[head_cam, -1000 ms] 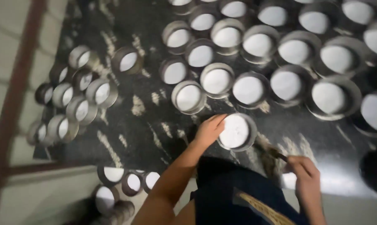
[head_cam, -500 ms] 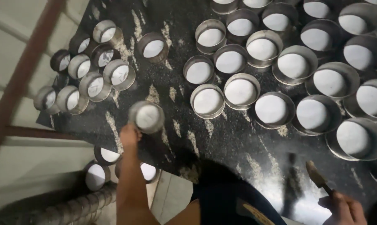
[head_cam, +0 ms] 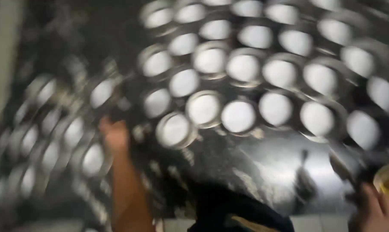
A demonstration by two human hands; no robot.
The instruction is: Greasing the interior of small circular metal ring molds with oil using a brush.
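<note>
Left hand (head_cam: 114, 134): reached forward at the left of the view, bare forearm running straight up from the lower edge; heavy blur hides the fingers, so its grip cannot be told. Right hand (head_cam: 374, 210): low in the bottom right corner, drawn close to the body, fingers curled, partly cut off by the edge.

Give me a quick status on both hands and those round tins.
Left hand at the small tins, grip lost in blur. Right hand low, gripping a dark tool. White-filled tins crowd the black table.
</note>
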